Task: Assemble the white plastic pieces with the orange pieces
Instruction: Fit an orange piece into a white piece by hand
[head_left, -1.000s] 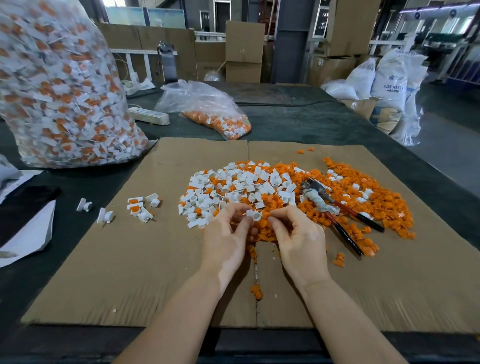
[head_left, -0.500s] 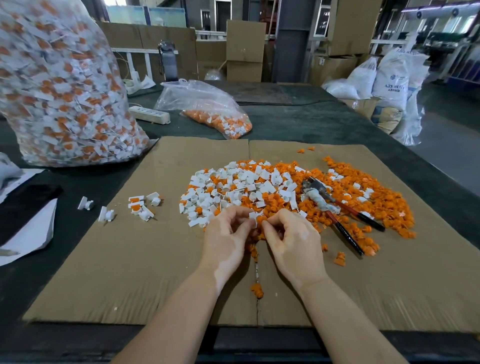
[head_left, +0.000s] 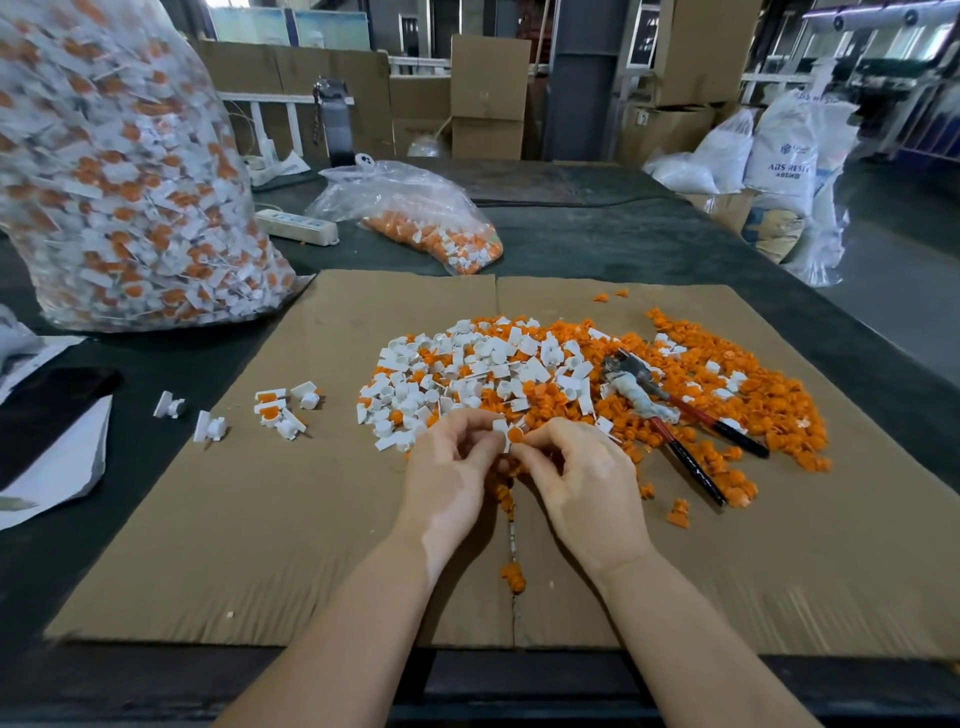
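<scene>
Nearest the camera, two bare forearms reach forward over a flat sheet of brown cardboard (head_left: 218, 519) that covers the middle of the dark bench (head_left: 597, 244). The left hand (head_left: 447, 478) and right hand (head_left: 582, 483) meet at the near edge of the pile, fingers curled: the left pinches a white piece (head_left: 500, 429) at its fingertips, and the right pinches an orange piece (head_left: 515, 434) pressed right against it. A few stray orange bits lie along the cardboard's centre seam below the hands.

Just beyond the hands spreads the mixed pile: white plastic pieces (head_left: 467, 364) heaped on the left half, orange pieces (head_left: 753, 405) thick on the right. A pair of pliers (head_left: 670, 415) with red and black handles lies on the orange side, jaws pointing away. To the left, a small cluster of assembled pieces (head_left: 283, 408) sits on the cardboard, and two more white ones lie just off its edge on the bench.

At the far left edge lie white paper and a black flat object. Further back stands a big clear bag (head_left: 119, 171) stuffed with white and orange parts, a white power strip (head_left: 298, 227) beside it, and a smaller clear bag (head_left: 421, 218) holding mostly orange parts.

Behind the bench the room is a workshop: stacked cardboard boxes (head_left: 488, 98), a dark pillar, and white sacks (head_left: 779, 156) on the floor at the right.
</scene>
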